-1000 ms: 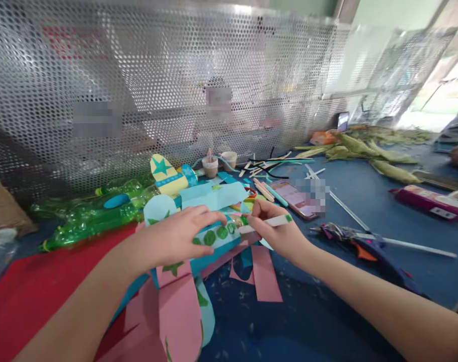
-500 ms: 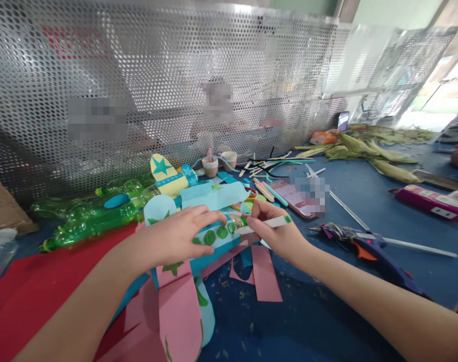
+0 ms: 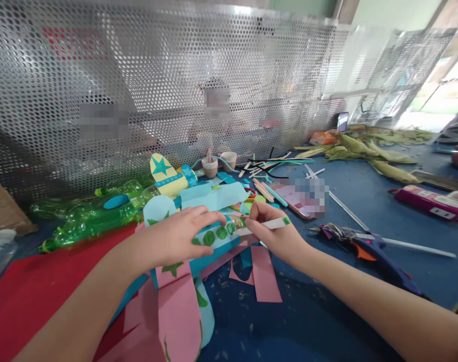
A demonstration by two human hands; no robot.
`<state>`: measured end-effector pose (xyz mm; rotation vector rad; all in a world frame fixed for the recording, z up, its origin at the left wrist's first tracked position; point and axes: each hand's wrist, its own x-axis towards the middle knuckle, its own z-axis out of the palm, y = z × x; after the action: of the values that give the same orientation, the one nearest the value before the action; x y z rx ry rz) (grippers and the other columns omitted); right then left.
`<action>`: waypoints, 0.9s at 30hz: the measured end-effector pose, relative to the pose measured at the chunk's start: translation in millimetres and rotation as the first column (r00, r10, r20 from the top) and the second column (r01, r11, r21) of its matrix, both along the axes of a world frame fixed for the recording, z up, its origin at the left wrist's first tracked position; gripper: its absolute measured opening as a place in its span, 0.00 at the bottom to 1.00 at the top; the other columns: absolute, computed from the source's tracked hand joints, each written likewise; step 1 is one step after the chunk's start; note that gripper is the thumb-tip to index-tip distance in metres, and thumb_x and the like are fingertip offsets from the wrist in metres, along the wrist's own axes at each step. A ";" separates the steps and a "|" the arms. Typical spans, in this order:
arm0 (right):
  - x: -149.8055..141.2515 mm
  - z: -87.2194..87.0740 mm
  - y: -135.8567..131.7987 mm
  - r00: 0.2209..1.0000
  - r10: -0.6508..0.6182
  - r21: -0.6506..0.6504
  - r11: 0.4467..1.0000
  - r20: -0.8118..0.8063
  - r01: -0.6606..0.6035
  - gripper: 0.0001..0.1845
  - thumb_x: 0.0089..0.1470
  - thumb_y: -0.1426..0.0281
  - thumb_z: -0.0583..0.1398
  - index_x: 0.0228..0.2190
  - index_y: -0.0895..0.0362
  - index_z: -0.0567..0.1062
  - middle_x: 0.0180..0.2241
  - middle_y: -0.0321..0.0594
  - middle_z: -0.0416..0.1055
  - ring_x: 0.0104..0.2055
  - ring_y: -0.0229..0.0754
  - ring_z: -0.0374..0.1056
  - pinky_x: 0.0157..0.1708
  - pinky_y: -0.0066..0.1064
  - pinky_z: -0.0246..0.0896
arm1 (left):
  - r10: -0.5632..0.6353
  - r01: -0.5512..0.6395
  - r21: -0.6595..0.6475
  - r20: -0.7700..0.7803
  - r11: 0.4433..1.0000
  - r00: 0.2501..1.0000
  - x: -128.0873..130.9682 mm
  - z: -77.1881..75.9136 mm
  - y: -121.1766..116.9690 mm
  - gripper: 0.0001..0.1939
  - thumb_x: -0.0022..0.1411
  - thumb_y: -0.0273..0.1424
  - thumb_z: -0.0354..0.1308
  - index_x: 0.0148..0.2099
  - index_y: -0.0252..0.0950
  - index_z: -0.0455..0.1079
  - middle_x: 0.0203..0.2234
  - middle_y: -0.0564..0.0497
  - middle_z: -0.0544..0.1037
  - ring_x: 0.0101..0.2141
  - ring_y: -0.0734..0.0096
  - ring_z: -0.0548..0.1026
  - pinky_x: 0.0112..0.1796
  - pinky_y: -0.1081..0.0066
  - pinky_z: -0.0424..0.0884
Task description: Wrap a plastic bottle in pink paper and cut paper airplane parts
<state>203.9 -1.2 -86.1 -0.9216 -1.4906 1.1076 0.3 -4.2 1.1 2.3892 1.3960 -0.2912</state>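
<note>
The blue paper-wrapped cylinder with a green-dotted pale band (image 3: 215,257) lies just left of the right hand's (image 3: 277,235) grip, its long axis slanting from near-left toward those fingertips. The right hand, nearer the band's last dot, pinches a slim white green-ended marker (image 3: 273,223), tip leftward; the left hand (image 3: 172,231) rests across the cylinder, thumb and index finger spread apart.

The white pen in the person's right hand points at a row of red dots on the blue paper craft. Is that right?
Not quite: the dots are green, not red, as the head view shows. The white pen is indeed in the right hand and points at their row on the blue paper craft.
</note>
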 end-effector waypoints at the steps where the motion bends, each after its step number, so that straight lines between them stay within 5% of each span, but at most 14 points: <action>1: -0.1 -0.6 0.1 1.000 0.004 -0.009 1.000 -0.005 -0.005 0.13 0.49 0.64 0.59 0.20 0.52 0.60 0.17 0.27 0.60 0.18 0.35 0.58 0.17 0.28 0.54 | -0.001 0.001 0.002 0.002 1.000 1.000 -0.1 -0.3 0.1 0.25 0.62 0.37 0.55 0.61 0.48 0.60 0.50 0.50 0.68 0.50 0.57 0.67 0.45 0.64 0.65; 17: -0.4 -3.4 -0.7 0.999 0.023 -0.058 0.998 -0.037 -0.025 0.14 0.50 0.64 0.60 0.21 0.52 0.60 0.19 0.28 0.60 0.20 0.38 0.65 0.18 0.31 0.66 | -0.004 0.004 -0.010 0.015 1.000 1.000 -0.4 0.4 0.1 0.25 0.62 0.38 0.55 0.61 0.48 0.60 0.51 0.49 0.68 0.51 0.55 0.67 0.46 0.63 0.65; 27: 0.0 -5.3 -0.8 1.000 0.015 -0.041 0.999 -0.018 -0.016 0.14 0.52 0.64 0.60 0.22 0.52 0.60 0.19 0.28 0.61 0.20 0.37 0.63 0.20 0.29 0.62 | -0.017 0.017 0.007 0.012 1.000 1.000 -0.6 0.5 1.0 0.24 0.62 0.38 0.55 0.61 0.47 0.61 0.50 0.48 0.68 0.50 0.56 0.68 0.45 0.63 0.66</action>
<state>203.9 -2.0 -91.4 -0.9276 -1.4674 1.1585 -0.3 -3.2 1.6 2.4051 1.3739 -0.2762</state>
